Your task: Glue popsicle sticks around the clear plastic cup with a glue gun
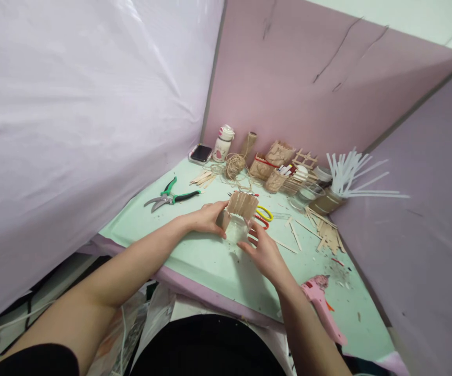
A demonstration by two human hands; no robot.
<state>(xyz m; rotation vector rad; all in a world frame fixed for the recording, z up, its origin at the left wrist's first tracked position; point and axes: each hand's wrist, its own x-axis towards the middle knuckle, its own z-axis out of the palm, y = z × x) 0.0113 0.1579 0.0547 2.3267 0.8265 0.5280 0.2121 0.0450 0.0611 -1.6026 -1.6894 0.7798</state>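
A clear glass jar (236, 230) with flat wooden sticks (243, 204) stuck around its far side stands on the pale green table (202, 256). My left hand (207, 218) grips the jar's left side with curled fingers. On the jar's right side my right hand (264, 251) holds it, fingers bent against the glass. Both forearms reach in from the bottom of the view.
Green-handled pliers (171, 196) lie at the left, yellow and red scissors (263, 215) behind the jar, a pink glue gun (320, 303) at the front right. Loose sticks (327, 232), twine (234, 166), stick baskets (275, 167), a phone (201, 153) and white strips (347, 175) crowd the back.
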